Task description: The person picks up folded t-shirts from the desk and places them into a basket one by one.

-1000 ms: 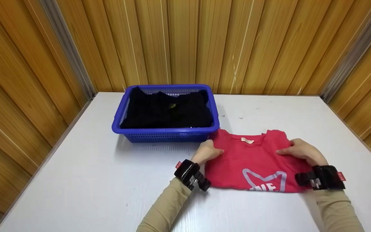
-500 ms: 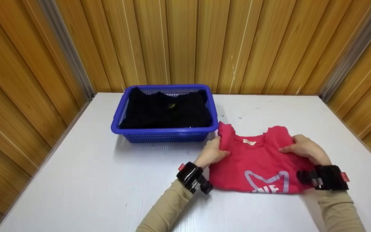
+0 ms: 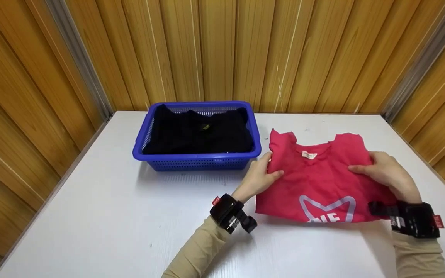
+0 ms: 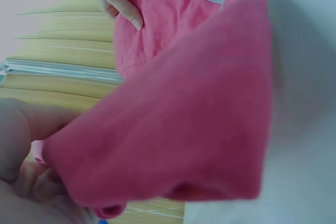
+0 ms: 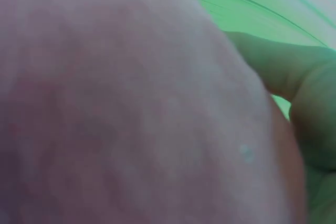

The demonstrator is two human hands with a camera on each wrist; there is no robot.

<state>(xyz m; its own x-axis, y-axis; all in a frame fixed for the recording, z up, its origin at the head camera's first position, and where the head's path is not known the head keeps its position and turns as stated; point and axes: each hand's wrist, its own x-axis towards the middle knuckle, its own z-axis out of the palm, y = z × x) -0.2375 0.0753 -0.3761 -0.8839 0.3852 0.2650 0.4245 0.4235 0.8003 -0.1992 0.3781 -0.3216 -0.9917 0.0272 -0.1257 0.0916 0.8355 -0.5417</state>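
A folded red T-shirt (image 3: 319,181) with a pale star outline and white letters hangs just above the table at the right, its neckline away from me. My left hand (image 3: 259,178) pinches its left edge, thumb on top and fingers beneath. On the opposite edge my right hand (image 3: 390,173) grips the cloth the same way. The left wrist view shows the shirt's folded side (image 4: 173,119) hanging from the left fingers. Close, blurred cloth (image 5: 136,103) covers most of the right wrist view, with part of the right hand (image 5: 315,98) at its edge.
A blue plastic basket (image 3: 197,157) stands left of the shirt with folded black clothing (image 3: 203,135) inside. The white table (image 3: 110,216) runs back to a wood-patterned panel wall (image 3: 218,50). Similar panels rise at both sides.
Both hands have lifted the red T-shirt off the table and carried it slightly right and away from me. The basket has stayed put.
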